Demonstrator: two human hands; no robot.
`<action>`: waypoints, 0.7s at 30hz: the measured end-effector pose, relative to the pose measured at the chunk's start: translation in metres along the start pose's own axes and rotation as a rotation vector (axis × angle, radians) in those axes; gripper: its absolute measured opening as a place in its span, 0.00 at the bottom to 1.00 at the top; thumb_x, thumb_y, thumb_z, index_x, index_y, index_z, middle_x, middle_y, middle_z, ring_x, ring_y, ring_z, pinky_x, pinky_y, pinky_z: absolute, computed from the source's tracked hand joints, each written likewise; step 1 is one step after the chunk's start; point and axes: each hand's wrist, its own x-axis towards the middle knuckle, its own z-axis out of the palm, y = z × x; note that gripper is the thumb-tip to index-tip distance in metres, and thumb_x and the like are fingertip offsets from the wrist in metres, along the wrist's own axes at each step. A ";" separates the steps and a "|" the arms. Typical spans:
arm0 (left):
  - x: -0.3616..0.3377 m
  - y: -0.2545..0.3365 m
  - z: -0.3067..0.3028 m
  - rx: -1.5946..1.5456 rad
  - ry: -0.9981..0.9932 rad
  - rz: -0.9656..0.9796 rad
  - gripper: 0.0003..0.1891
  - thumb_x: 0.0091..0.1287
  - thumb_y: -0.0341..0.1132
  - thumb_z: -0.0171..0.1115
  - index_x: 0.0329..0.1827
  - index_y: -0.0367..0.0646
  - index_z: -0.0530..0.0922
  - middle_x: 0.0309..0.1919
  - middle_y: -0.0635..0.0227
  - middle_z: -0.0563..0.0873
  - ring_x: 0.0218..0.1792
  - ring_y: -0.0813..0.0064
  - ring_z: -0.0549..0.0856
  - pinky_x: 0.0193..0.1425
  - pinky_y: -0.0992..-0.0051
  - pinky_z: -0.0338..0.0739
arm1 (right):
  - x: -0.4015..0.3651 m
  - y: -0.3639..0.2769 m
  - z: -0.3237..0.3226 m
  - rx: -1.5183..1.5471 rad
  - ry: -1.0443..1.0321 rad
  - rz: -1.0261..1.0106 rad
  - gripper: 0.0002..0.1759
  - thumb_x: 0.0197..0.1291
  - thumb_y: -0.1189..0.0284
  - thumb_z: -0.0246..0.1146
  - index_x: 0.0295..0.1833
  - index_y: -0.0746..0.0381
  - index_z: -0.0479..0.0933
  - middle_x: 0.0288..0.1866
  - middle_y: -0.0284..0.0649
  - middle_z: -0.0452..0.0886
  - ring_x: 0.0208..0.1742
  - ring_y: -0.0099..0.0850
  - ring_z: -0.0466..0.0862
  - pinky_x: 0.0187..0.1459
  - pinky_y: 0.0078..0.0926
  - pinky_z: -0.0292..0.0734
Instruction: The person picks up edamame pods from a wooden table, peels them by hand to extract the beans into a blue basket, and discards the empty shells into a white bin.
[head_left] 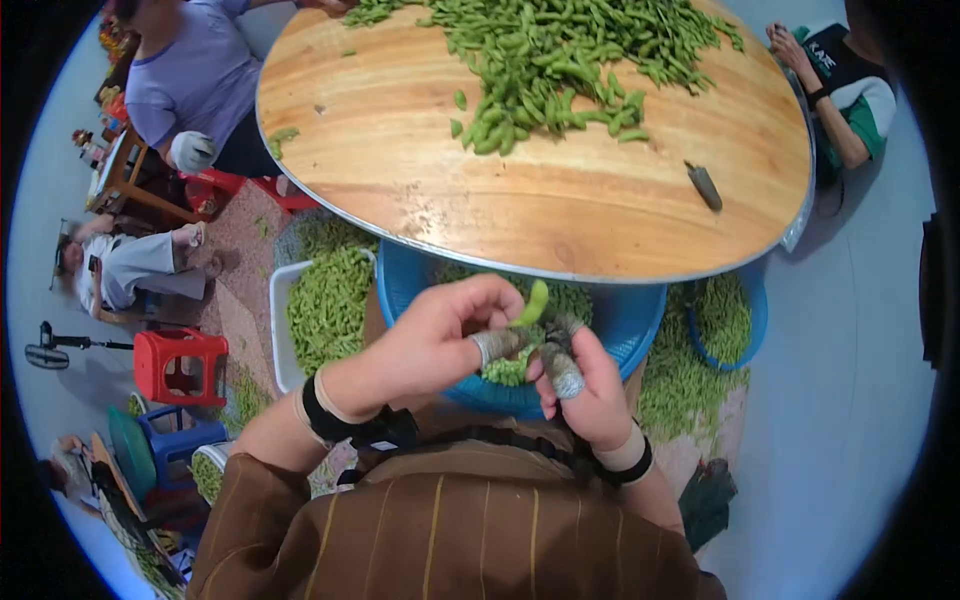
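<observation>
A green soybean pod (533,303) is pinched between the thumb and forefinger of my left hand (430,335), whose thumb is wrapped in grey tape. Close beside it, on the right, my right hand (597,400) is closed, its thumb and a finger also taped. Whether anything is in those right fingers is hidden. Both hands are over a blue basket (647,335), just below the near edge of the round wooden table (400,190). Pale green shelled beans (508,370) show in the basket beneath my fingers.
A large heap of pods (560,70) lies on the tabletop, with a dark tapered object (704,187) on its right. A white tub (283,340) of pods stands left; another blue basket (757,318) is right. People sit left and right. A red stool (180,365) is farther left.
</observation>
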 end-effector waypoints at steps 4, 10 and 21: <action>-0.006 -0.017 0.011 0.043 -0.014 -0.095 0.10 0.64 0.24 0.58 0.48 0.38 0.72 0.32 0.79 0.77 0.34 0.89 0.74 0.39 0.86 0.70 | -0.006 -0.007 0.001 0.111 -0.046 -0.003 0.16 0.67 0.76 0.48 0.59 0.65 0.63 0.34 0.35 0.75 0.21 0.16 0.70 0.20 0.12 0.66; -0.008 -0.016 0.014 0.299 0.043 -0.093 0.10 0.60 0.24 0.61 0.45 0.36 0.75 0.30 0.72 0.80 0.33 0.86 0.77 0.36 0.80 0.73 | -0.008 -0.002 0.000 0.135 -0.087 0.038 0.17 0.66 0.76 0.47 0.61 0.63 0.63 0.34 0.34 0.75 0.20 0.15 0.69 0.19 0.12 0.65; -0.022 -0.027 -0.004 -0.280 -0.132 -0.305 0.09 0.65 0.28 0.60 0.46 0.36 0.77 0.32 0.64 0.85 0.27 0.82 0.82 0.31 0.84 0.75 | -0.014 0.000 -0.007 0.740 -0.330 0.390 0.19 0.68 0.75 0.47 0.64 0.55 0.65 0.30 0.30 0.70 0.19 0.13 0.63 0.17 0.10 0.58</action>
